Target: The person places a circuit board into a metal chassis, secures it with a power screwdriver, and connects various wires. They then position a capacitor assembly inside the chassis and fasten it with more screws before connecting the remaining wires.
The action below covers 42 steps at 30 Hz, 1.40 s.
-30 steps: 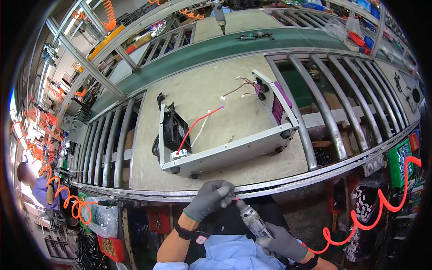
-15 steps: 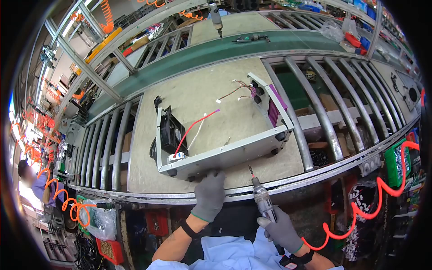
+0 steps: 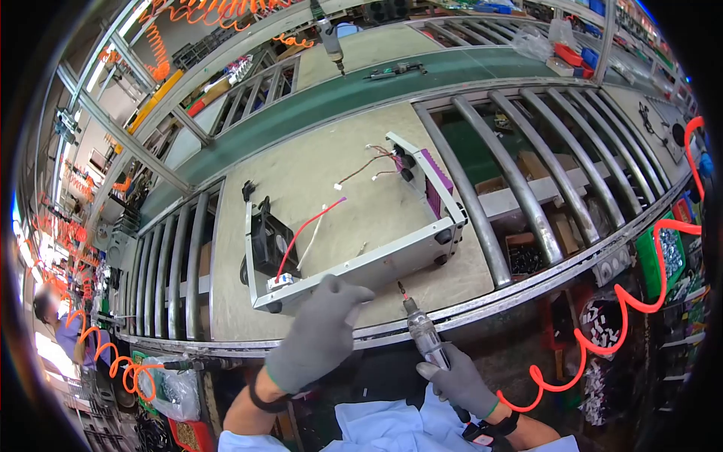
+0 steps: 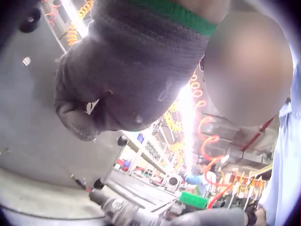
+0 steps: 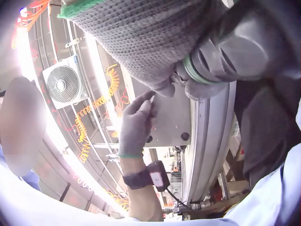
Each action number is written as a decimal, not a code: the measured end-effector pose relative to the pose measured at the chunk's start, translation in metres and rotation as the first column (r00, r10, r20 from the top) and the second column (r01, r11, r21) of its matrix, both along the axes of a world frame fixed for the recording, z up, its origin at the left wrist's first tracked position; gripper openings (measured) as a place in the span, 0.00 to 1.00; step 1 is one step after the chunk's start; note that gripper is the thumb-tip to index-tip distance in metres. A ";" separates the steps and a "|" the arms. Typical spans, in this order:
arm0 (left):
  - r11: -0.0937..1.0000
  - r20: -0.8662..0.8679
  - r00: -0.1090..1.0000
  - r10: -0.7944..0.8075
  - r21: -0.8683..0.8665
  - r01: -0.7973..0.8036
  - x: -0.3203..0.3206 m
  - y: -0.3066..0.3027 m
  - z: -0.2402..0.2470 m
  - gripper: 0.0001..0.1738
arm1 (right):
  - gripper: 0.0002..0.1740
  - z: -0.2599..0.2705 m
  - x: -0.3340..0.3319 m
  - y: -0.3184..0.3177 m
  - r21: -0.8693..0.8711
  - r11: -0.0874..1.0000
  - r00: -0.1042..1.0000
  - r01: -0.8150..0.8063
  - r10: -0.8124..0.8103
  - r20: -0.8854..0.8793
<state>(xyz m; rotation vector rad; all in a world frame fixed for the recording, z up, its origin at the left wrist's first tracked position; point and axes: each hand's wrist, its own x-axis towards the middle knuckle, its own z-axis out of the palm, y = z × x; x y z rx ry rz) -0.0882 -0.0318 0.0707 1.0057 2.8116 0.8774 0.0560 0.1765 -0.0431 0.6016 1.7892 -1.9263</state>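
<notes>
My left hand [image 3: 312, 339], in a grey glove, is at the front wall of a grey metal frame [image 3: 399, 252]. In the right wrist view its thumb and fingers pinch a small pale piece [image 5: 152, 99], too small to identify. My right hand [image 3: 459, 380] grips a powered screwdriver [image 3: 426, 335], its bit [image 3: 401, 288] pointing at the frame's front wall, apart from it. A black fan [image 3: 273, 245] stands inside the frame's left end, beside a red wire [image 3: 297, 230]. A purple part [image 3: 435, 181] is at the right end.
The frame lies on a pale board [image 3: 263, 169] between metal rollers [image 3: 527, 184]. Behind runs a green belt [image 3: 301, 105] with a tool [image 3: 397, 71] on it. Another driver [image 3: 330, 45] hangs above. A red coiled hose [image 3: 587, 343] loops at the right, near a green bin [image 3: 663, 260].
My left hand has left the screwdriver's tip and moved forward to the metal frame. The screwdriver in my right hand has moved forward too. The head view has shifted.
</notes>
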 end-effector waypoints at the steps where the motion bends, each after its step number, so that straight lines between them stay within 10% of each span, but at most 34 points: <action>1: 1.000 0.009 1.000 -0.026 0.019 0.025 -0.005 0.000 0.014 0.11 | 0.23 -0.001 0.000 0.000 -0.005 1.000 1.000 0.005 -0.005 -0.005; 19: 0.968 0.597 0.765 0.243 -0.199 -0.153 -0.157 0.027 -0.001 0.12 | 0.25 -0.014 -0.002 -0.003 0.012 1.000 1.000 0.007 -0.006 -0.030; 28: 0.775 0.424 0.904 -0.062 -0.550 0.311 -0.193 0.067 -0.040 0.14 | 0.24 -0.004 -0.004 -0.002 -0.055 0.998 1.000 0.017 -0.017 0.010; 37: 0.882 0.807 0.550 0.217 -0.404 0.244 -0.196 0.073 -0.057 0.20 | 0.24 -0.010 -0.004 -0.002 -0.043 0.999 1.000 0.017 -0.017 -0.002; 42: 0.860 0.854 0.513 0.088 -0.325 0.394 -0.199 0.069 -0.063 0.19 | 0.23 -0.005 -0.006 -0.001 -0.028 1.000 1.000 0.000 0.001 0.028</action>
